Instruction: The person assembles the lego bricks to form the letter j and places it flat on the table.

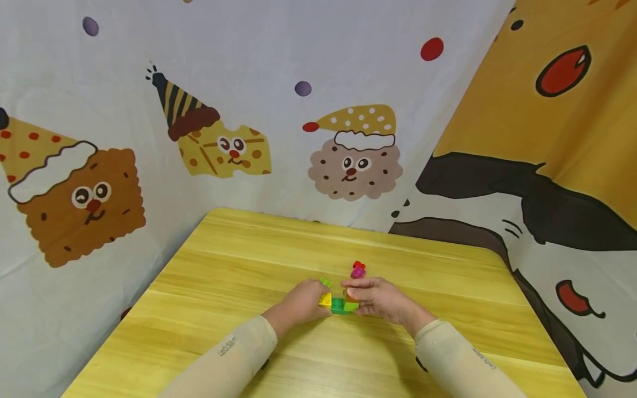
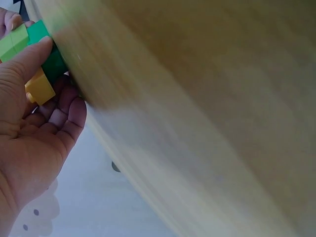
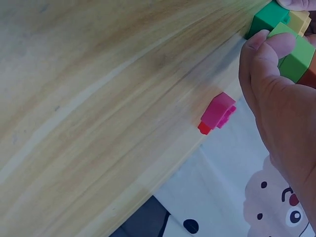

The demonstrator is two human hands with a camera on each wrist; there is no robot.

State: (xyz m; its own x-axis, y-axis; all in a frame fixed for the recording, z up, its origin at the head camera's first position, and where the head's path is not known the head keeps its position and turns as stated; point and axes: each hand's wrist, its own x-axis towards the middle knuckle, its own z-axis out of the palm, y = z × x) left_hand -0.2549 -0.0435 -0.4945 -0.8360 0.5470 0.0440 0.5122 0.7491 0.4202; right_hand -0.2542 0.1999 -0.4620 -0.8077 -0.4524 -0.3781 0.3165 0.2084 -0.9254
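In the head view, a brick assembly was held between the left hand and right hand at the wooden table, its plastic judged light, stiff and best gripped by flat sides. In the left wrist view, dark green and yellow bricks were pinched by the left thumb and fingers; in the right wrist view, lime and orange-brown bricks were pinched by the right.

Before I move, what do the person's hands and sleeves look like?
The left hand and right hand are bare, without gloves. The long cream fabric left sleeve and matching right sleeve each bear small dark lettering, too small to read surely.
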